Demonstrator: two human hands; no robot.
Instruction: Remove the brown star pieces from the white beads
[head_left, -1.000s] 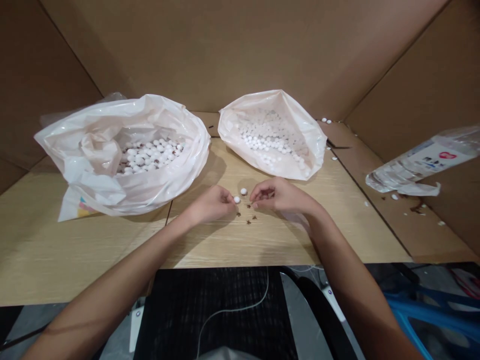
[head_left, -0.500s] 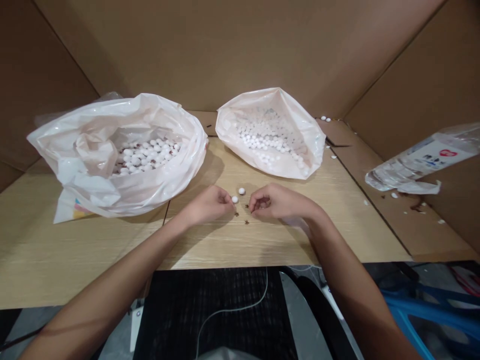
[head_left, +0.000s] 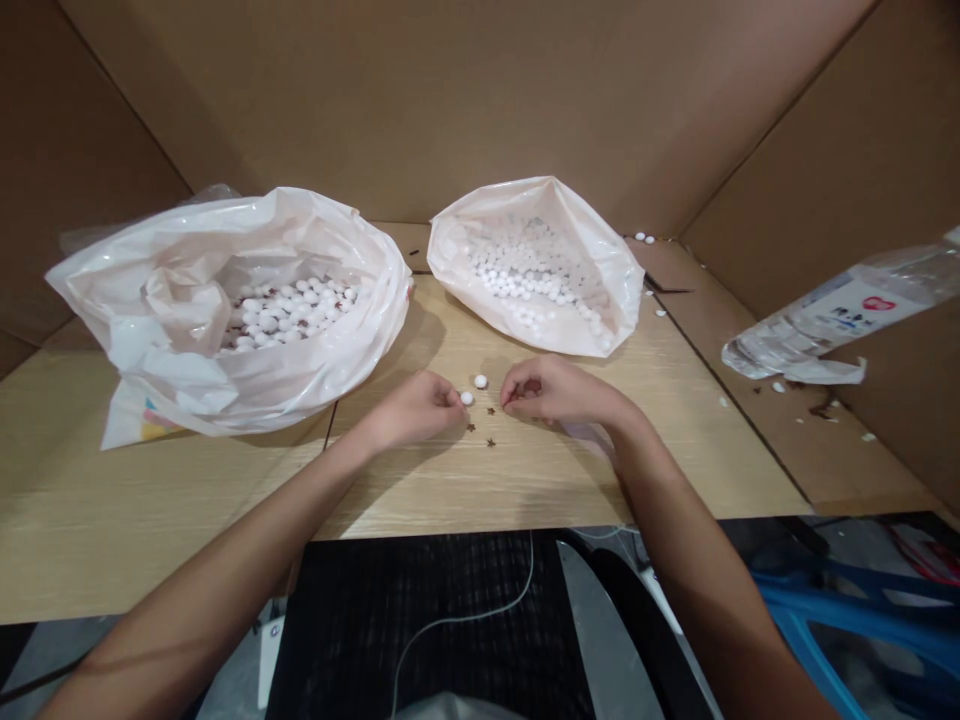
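A: What are the hands busy with?

B: Small pieces, out on the bare table (head_left: 150, 490), just below the two bags. The left hand (head_left: 416, 410) has its fingers bunched, thumb and forefinger close together, and their tips sit right against a white bead (head_left: 467, 398). Whether they pinch it, I can't tell.

A: And the right hand?

B: The right hand (head_left: 555, 390) is curled too, its fingertips drawn toward the thumb, just beside a dark star-shaped bit (head_left: 490, 411). If there's something tiny between them, it's hidden.

A: What else lies between the hands?

B: A second bead (head_left: 481, 381) just above the first, and two more dark bits (head_left: 471, 427) (head_left: 490, 441) lower down. All of it is loose on the wood.

A: What's within reach from here?

B: Those loose pieces, right at the fingertips. The left bag (head_left: 97, 290) holds beads (head_left: 285, 310) with dark bits among them, and the right bag (head_left: 600, 300) holds beads (head_left: 532, 270) where I can't make out any dark bits.

A: Anything else?

B: A crumpled plastic bottle (head_left: 795, 340) lies at the right edge of the frame.
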